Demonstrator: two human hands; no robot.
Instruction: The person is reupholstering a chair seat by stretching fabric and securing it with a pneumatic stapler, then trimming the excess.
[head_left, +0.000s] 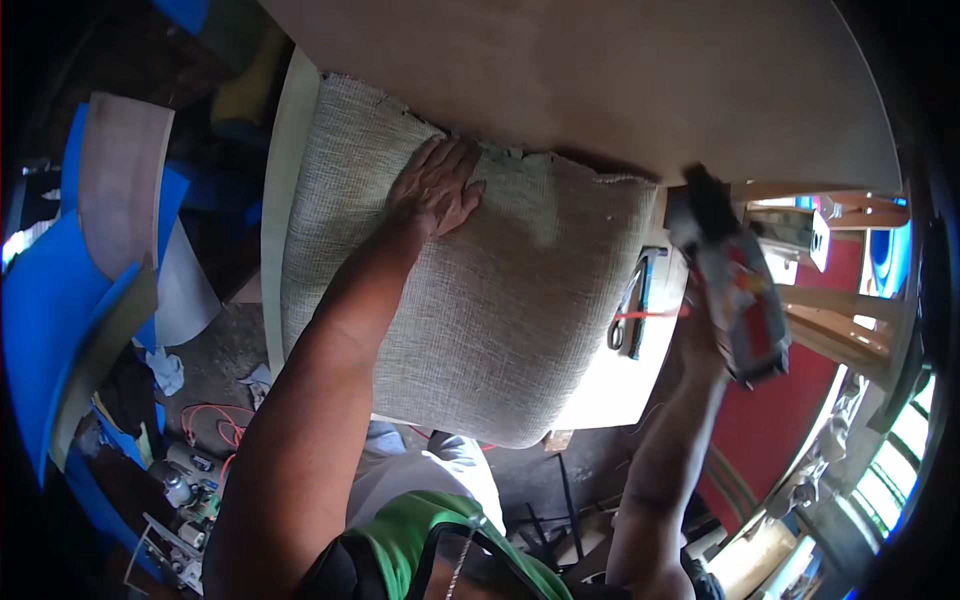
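A beige woven fabric-covered cushion (470, 300) lies on the pale work surface (610, 390) before me. Its far edge looks ragged, close to a large brown panel (600, 80). My left hand (437, 187) rests flat on the fabric near that edge, fingers stretched out. To the right of the cushion, my right hand (703, 345) is wrapped round a grey, red and black staple gun (740, 300), held up and blurred. A thin orange hose (655, 314) shows beside it. My right fingers are mostly hidden behind the tool.
Between cushion and staple gun lie a hammer (645, 300) and scissors (617, 325). Curved blue and brown panels (125, 180) stand at the left. An orange hose (215, 412) coils on the floor near several tools. Wooden framing (840, 320) and a red surface (780, 430) are at the right.
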